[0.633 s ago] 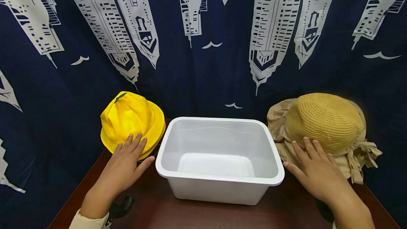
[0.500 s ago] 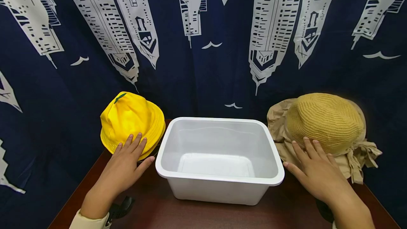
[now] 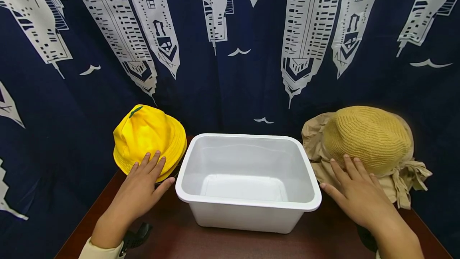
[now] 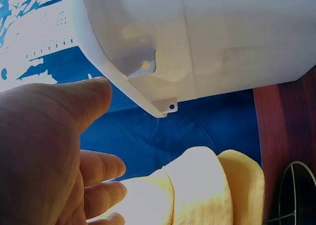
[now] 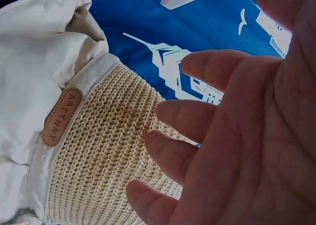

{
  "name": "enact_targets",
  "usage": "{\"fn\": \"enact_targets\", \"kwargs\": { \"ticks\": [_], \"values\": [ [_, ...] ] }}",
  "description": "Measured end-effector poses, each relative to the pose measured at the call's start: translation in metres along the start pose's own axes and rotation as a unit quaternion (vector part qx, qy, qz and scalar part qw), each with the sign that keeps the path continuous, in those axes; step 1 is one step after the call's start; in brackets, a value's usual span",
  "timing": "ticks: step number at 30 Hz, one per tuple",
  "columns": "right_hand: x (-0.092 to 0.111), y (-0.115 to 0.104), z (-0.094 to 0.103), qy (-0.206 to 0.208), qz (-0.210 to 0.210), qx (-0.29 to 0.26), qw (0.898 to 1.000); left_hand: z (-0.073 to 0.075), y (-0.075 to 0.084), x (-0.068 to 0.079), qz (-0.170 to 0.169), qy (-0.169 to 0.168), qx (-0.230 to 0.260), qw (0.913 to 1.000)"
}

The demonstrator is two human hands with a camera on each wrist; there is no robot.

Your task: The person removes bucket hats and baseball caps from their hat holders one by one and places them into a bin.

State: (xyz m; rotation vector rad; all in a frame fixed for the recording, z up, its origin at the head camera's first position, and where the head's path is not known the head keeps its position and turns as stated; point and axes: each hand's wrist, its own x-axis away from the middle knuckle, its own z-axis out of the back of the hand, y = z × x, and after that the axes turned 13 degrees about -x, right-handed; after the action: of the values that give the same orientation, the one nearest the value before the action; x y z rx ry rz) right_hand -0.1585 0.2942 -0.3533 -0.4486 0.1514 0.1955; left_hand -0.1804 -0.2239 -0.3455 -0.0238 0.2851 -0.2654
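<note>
Yellow bucket hat [image 3: 146,139] sits left of the white plastic bin [image 3: 248,203] with the left hand [image 3: 141,189] lying flat on its brim, fingers loose, while the right hand [image 3: 355,195] rests open-fingered on the knitted straw-colour hat [image 3: 370,137] stacked on a beige sun hat [image 3: 402,181] on the right.

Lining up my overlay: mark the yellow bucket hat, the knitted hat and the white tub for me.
yellow bucket hat [image 3: 145,133], head view, on its crown.
knitted hat [image 3: 368,137], head view, on its knitted crown.
white tub [image 3: 248,204], head view, on its near rim.
</note>
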Motion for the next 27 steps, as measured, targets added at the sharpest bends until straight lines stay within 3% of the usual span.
{"fn": "enact_targets", "kwargs": {
  "ticks": [15, 27],
  "values": [
    [-0.005, -0.026, 0.007, 0.004, 0.056, -0.021, 0.998, 0.003, -0.004, -0.004, -0.019, 0.008, -0.008, 0.9997],
    [-0.016, -0.043, -0.009, -0.025, 0.122, -0.017, 0.992, 0.014, -0.011, -0.013, -0.046, -0.001, -0.007, 0.9989]
  ]
}}
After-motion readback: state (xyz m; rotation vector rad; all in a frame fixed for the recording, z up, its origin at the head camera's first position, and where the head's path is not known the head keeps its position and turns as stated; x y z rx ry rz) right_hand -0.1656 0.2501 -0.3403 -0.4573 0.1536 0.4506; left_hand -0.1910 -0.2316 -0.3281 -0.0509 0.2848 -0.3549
